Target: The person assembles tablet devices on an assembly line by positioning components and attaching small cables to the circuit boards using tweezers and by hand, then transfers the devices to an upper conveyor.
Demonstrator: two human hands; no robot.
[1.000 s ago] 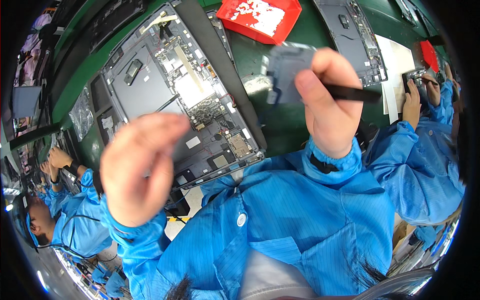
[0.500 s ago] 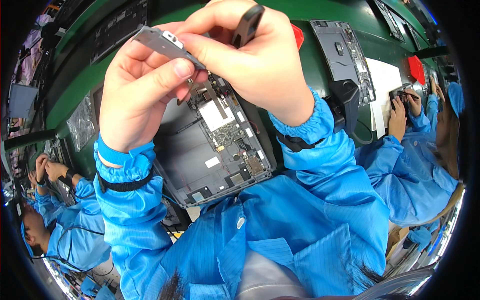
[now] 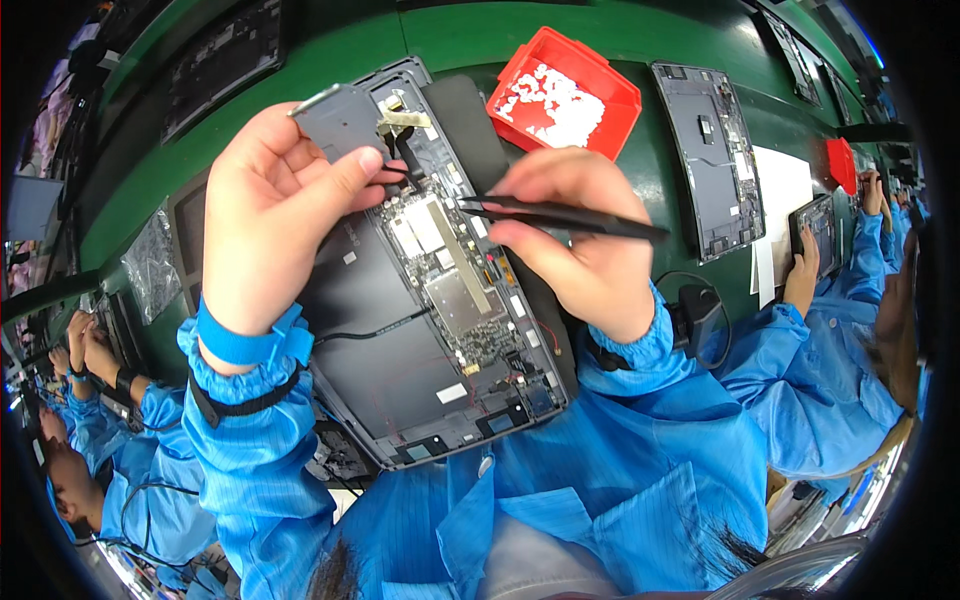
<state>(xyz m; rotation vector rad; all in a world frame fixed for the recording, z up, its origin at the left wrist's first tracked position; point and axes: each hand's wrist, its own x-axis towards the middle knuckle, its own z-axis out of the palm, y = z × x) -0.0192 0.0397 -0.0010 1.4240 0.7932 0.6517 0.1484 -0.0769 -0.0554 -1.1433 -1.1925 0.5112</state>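
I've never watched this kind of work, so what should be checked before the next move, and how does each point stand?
1. Left hand gripping the gray part: ok.
2. Right hand holding the tweezers: ok.
3. Tweezers empty: ok, their tips stand apart with nothing visible between them.
4. Board uncovered in the open laptop: ok, mostly in plain view.
5. Gray part clear of the laptop: cannot tell, they overlap in this view.
6. Red tray off the laptop: ok.

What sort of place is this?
Probably an electronics assembly or repair line: an open device with its circuit board exposed, tweezers in the right hand, and blue-smocked co-workers on both sides.
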